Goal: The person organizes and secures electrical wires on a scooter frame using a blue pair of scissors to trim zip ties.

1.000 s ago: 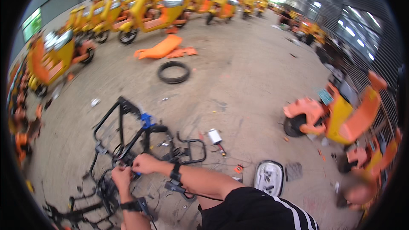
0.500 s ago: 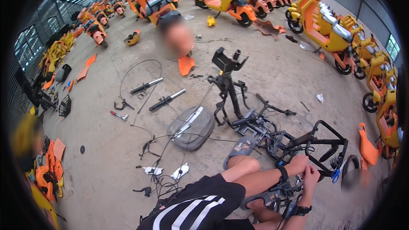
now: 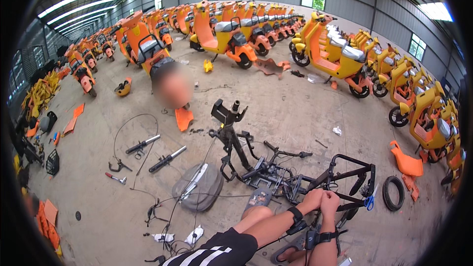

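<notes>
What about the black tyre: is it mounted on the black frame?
No, the black tyre lies on the floor to the right of the black frame, with a gap between them.

Black frame (image 3: 319, 180) beside hands (image 3: 312, 201), space above

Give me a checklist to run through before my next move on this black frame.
1. Hands together at the frame: ok; left hand and right hand meet by the black frame.
2. Grip on a part: cannot tell; anything between the fingers is hidden.
3. Blue-handled scissors close by: ok, at the frame's right end.
4. Red-handled tool within reach: probably not ok; it lies on the floor beyond the grey rounded pad.
5. Loose cables tidied: not ok, strewn across floor and pad.
6. Tyre apart from the frame: ok, lying on the floor.
</notes>
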Available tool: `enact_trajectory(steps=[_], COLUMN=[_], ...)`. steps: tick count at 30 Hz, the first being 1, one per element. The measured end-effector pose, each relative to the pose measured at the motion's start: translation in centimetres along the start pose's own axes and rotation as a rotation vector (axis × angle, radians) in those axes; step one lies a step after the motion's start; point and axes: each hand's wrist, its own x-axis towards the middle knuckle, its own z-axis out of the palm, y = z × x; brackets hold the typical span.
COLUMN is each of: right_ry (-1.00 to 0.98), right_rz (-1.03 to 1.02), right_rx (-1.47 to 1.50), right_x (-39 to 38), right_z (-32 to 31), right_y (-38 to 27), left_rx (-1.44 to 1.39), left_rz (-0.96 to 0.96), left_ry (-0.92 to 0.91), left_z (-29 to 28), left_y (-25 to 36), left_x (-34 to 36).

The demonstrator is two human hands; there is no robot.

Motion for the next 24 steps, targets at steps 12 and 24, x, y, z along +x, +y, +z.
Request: enact_trajectory(steps=[12, 24], right_ry=[0.017, 0.027], right_rz=[0.043, 0.055], right_rx=[-0.064, -0.059], right_x=[-0.9, -1.2], right_z=[2.7, 1.1], right_y=[-2.2, -2.6], left_rx=[-0.048, -0.027], left_rz=[0.006, -0.017], left_ry=[-0.1, -0.139], left_z=[-2.8, -1.7], left_y=[-2.9, -2.5], left_x=[0.1, -0.2])
